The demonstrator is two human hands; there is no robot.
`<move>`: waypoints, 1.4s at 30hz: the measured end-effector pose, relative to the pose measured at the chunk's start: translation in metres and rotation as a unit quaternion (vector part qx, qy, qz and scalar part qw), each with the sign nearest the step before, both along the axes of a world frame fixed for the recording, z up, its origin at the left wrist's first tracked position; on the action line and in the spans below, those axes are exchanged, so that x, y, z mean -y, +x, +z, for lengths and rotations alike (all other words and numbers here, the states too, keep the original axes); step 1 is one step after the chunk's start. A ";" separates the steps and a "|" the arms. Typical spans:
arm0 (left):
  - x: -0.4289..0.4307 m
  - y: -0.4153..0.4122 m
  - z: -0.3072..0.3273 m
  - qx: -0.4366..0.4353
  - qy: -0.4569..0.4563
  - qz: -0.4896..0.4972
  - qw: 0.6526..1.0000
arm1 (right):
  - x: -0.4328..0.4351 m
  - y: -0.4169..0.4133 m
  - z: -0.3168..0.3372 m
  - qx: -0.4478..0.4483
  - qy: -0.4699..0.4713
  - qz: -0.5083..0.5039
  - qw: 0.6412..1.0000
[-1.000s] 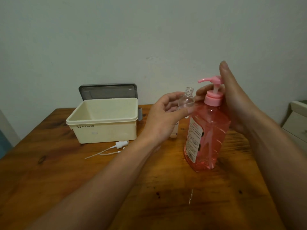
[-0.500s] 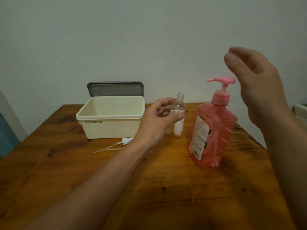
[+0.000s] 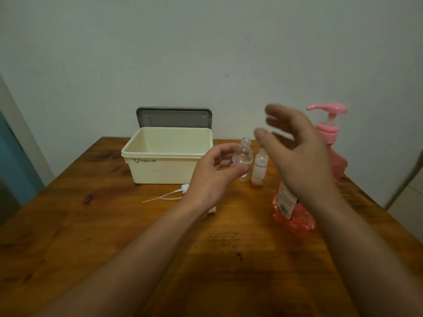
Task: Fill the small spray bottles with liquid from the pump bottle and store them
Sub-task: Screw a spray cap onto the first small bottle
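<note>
Head view: at frame centre the left hand (image 3: 212, 175) pinches an uncapped clear spray bottle (image 3: 243, 156), neck up, above the wooden table (image 3: 91, 225). The right hand (image 3: 297, 156), blurred, has its fingers loosely spread and holds nothing, overlapping the pink pump bottle (image 3: 329, 133) at right. Filling seems to be the step in hand; next, the bottle's neck must meet the pump's spout.

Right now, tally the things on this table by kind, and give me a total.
Small spray bottles: 2 (held bottle in the left hand, standing bottle)
Pump bottle: 1
Storage box: 1
Grey lid: 1
Spray head: 1; a white piece under the left wrist may be another
Total: 6 certain
</note>
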State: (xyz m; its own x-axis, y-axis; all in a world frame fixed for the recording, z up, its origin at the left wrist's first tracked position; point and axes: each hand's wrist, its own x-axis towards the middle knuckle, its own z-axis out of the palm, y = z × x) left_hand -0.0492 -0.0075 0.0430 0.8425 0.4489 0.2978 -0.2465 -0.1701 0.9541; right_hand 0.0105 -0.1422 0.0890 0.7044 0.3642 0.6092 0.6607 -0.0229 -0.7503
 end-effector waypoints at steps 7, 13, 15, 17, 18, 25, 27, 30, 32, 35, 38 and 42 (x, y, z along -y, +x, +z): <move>-0.008 -0.008 -0.012 -0.011 0.032 0.017 0.999 | -0.020 0.002 -0.043 -0.098 -0.114 0.028 0.988; -0.018 -0.009 -0.021 -0.020 0.031 0.019 0.999 | -0.031 0.004 -0.057 -0.134 -0.118 0.047 0.983; -0.020 -0.009 -0.024 -0.022 0.031 0.016 0.999 | -0.034 0.004 -0.061 -0.134 -0.117 0.052 0.983; -0.022 -0.008 -0.027 -0.023 0.026 0.018 0.999 | -0.037 0.005 -0.064 -0.133 -0.115 0.058 0.983; -0.023 -0.008 -0.029 -0.023 0.025 0.019 0.999 | -0.037 0.006 -0.065 -0.131 -0.115 0.059 0.983; -0.036 -0.014 -0.041 -0.092 0.128 0.019 0.987 | -0.039 0.009 -0.073 -0.146 -0.104 0.053 0.982; -0.042 -0.019 -0.045 -0.122 0.212 0.039 0.969 | -0.038 0.010 -0.075 -0.151 -0.098 0.051 0.982; -0.047 -0.027 -0.050 -0.187 0.357 0.049 0.914 | -0.037 0.011 -0.076 -0.154 -0.097 0.039 0.983; -0.048 -0.031 -0.053 -0.216 0.409 0.049 0.885 | -0.037 0.011 -0.076 -0.154 -0.095 0.033 0.983; -0.048 -0.035 -0.056 -0.212 0.462 0.044 0.860 | -0.037 0.011 -0.076 -0.157 -0.091 0.030 0.983; -0.048 -0.036 -0.057 -0.198 0.495 0.041 0.845 | -0.037 0.011 -0.077 -0.156 -0.093 0.032 0.983; -0.046 -0.035 -0.058 -0.196 0.500 0.035 0.842 | -0.036 0.011 -0.077 -0.154 -0.096 0.027 0.983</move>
